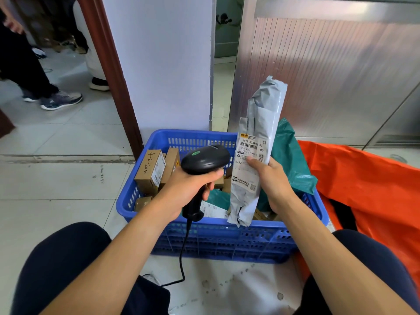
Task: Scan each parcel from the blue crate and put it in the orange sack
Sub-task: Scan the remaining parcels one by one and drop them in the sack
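My right hand (271,183) grips a long grey plastic parcel (261,123) upright above the blue crate (218,237), its white shipping label turned toward me. My left hand (184,189) holds a black barcode scanner (204,162) by the handle, its head just left of the label. The crate sits on the floor between my knees and holds several brown cardboard boxes (151,171) and a teal plastic bag (288,160). The orange sack (368,185) lies open on the floor to the crate's right.
A white pillar (159,64) and a ribbed metal door (329,76) stand right behind the crate. The scanner's cable (181,264) trails down to the floor between my legs. Other people's legs and shoes (61,100) are at the far left on the tiled floor.
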### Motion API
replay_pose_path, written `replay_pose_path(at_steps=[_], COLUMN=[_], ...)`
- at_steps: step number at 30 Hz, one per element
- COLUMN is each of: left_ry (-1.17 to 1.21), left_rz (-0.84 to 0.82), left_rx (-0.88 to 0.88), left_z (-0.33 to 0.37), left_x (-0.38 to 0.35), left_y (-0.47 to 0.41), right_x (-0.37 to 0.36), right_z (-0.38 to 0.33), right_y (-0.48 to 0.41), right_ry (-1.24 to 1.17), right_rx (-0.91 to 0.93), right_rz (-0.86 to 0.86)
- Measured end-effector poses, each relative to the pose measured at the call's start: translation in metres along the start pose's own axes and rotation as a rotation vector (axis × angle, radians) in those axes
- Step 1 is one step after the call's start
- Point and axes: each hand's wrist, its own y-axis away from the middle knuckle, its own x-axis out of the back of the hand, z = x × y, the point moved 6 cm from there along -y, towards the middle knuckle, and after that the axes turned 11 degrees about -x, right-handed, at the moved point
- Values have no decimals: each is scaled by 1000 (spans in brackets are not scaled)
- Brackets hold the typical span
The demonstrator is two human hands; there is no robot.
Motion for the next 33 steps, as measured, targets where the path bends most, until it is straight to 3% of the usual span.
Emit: replay_pose_path(at_steps=[33], left_ry=[-71], left_rz=[-52], left_rx=[-22], left_z=[3], left_x=[-2], left_y=[2], right_x=[4], right_z=[-4], right_y=[3], right_ry=[19], right_rx=[-8], right_rz=[39])
